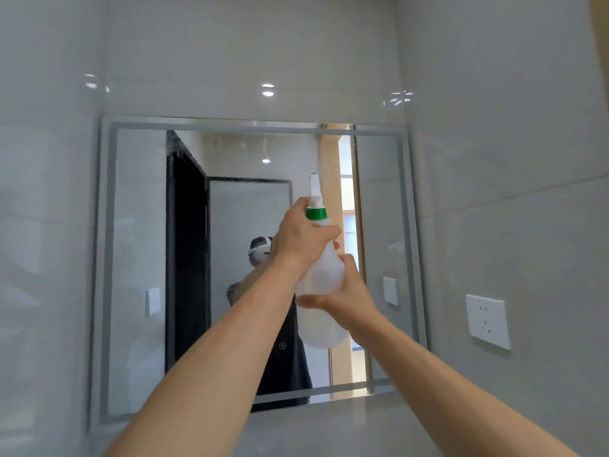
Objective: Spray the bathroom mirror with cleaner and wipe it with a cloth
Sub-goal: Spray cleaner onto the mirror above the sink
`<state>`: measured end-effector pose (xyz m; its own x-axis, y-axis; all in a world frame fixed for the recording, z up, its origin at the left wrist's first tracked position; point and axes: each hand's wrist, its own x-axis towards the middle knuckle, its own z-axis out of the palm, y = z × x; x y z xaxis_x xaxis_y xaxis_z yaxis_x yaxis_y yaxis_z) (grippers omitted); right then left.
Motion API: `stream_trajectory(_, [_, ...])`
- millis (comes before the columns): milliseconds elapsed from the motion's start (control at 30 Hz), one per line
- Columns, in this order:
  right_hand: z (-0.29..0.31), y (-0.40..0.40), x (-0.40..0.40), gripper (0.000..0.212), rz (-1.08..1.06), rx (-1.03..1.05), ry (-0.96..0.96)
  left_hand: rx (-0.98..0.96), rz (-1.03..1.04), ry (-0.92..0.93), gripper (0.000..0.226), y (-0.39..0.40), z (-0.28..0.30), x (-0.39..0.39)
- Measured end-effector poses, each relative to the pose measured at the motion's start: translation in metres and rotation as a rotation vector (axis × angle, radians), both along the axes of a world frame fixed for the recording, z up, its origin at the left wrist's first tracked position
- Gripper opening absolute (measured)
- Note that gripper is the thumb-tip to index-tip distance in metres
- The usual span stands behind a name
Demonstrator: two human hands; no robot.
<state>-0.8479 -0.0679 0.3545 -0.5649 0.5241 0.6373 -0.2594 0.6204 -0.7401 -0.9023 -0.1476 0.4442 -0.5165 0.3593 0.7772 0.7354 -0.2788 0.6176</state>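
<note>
Spray bottle (321, 291) held up in front of the mirror (138, 258), right of its centre. Long axis close to vertical, top leaning slightly left. Base nearest the camera and lowest; white spray head (314, 189) uppermost, its nozzle end pointing up and away toward the glass. Green collar (316, 213) sits between spray head and body.

Bottle body translucent white, widening toward the base. Whether liquid is inside, and how much, cannot be told through the cloudy plastic.

Left hand (301, 234) wraps the neck just below the collar, fingers curled round to the far side, thumb lying across the near right shoulder of the bottle. Trigger finger position hidden behind the hand. Right hand (342, 291) clasps the lower body from the right, thumb stretched across the near face, fingers curled behind. Both forearms reach up from the near bottom edge, converging on the bottle.

Mirror is rectangular with a frosted border strip, mounted on a pale grey tiled wall (230, 61). Fine droplets speckle the glass along the reflected dark door frame, upper left. Reflection shows the person wearing a white headset, arms raised.

Wall socket (487, 321) on the right-hand wall, well apart from the bottle.
</note>
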Motion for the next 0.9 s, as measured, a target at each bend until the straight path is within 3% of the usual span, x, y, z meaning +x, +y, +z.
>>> stream_trajectory(167, [-0.004,0.009,0.004,0.090,-0.051,-0.011,-0.008,0.018,-0.021,0.008,0.031,0.011,-0.002,0.008])
stream_trajectory(333, [-0.006,0.020,0.015,0.087,-0.104,-0.011,0.010,-0.009,-0.126,-0.014,0.043,0.023,-0.001,0.019])
stream_trajectory(533, [-0.002,0.036,0.045,0.087,-0.165,-0.021,0.040,-0.057,-0.216,-0.007,0.044,0.043,0.003,0.044])
stream_trajectory(900, [-0.011,0.071,0.090,0.084,-0.270,-0.048,0.007,-0.056,-0.320,-0.087,0.034,0.090,-0.006,0.078])
